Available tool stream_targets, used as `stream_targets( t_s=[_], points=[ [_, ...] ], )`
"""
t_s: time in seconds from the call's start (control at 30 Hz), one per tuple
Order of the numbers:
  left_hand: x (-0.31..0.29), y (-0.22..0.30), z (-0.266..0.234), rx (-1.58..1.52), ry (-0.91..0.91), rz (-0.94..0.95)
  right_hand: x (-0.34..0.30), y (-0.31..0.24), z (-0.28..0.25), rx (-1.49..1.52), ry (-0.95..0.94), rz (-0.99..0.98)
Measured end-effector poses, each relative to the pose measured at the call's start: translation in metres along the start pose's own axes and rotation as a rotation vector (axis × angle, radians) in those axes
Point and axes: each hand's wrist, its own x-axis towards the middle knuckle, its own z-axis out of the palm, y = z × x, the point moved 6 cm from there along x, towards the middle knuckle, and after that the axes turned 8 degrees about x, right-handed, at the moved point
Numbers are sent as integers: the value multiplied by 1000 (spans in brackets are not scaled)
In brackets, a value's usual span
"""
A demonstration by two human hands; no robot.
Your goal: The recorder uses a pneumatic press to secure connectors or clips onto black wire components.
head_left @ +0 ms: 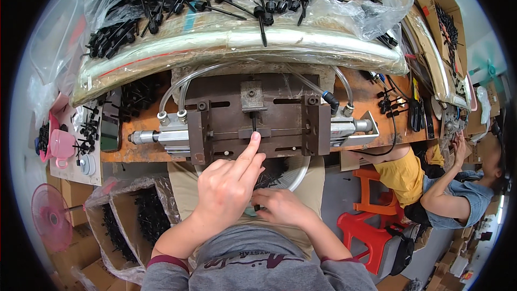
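My left hand (pixel 229 183) reaches up to the dark metal fixture (pixel 226 97) with its index finger stretched out. The fingertip touches the near end of a small black stemmed part (pixel 254 122) lying at the fixture's middle, below a grey metal block (pixel 252 97). The other left fingers are partly curled and hold nothing. Lower down, my right hand (pixel 285 205) is closed over my lap, at the near side of a white basket (pixel 299 173) with black parts in it. A small black part (pixel 257 207) shows at its fingertips, mostly hidden.
Pneumatic cylinders (pixel 175 134) with clear hoses flank the fixture. Behind it, a plastic-wrapped ledge (pixel 237 43) bears many black stemmed parts (pixel 264 13). At left are a pink cup (pixel 62 144) and a pink fan (pixel 51 216). Red stools (pixel 363 234) and a seated co-worker (pixel 452 194) are at right.
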Motion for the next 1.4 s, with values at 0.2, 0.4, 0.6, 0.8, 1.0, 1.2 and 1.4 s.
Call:
stream_targets(
  t_s=[0.2, 0.4, 0.6, 0.8, 1.0, 1.2, 1.4],
  points=[
    [7, 5, -4, 26, -16, -31, 7, 40, 8, -72, 222, 59],
    [6, 4, -2, 14, 6, -24, -31, -69, -56, 73, 477, -209],
    [4, 17, -7, -147, 20, 65, -76, -173, -140, 257, 788, -924],
    [-53, 17, 2, -325, -300, 120, -68, -193, -111, 1403, 313, -880],
    [-94, 12, 52, -298, -413, 128, -63, -164, -115, 1382, 70, -1098],
    [-91, 14, 59, -327, -409, 148, -24, -166, -143, 1474, -50, -986],
    [-84, 13, 65, -324, -465, 139, -16, -183, -134, 1514, 35, -719]
  ],
)
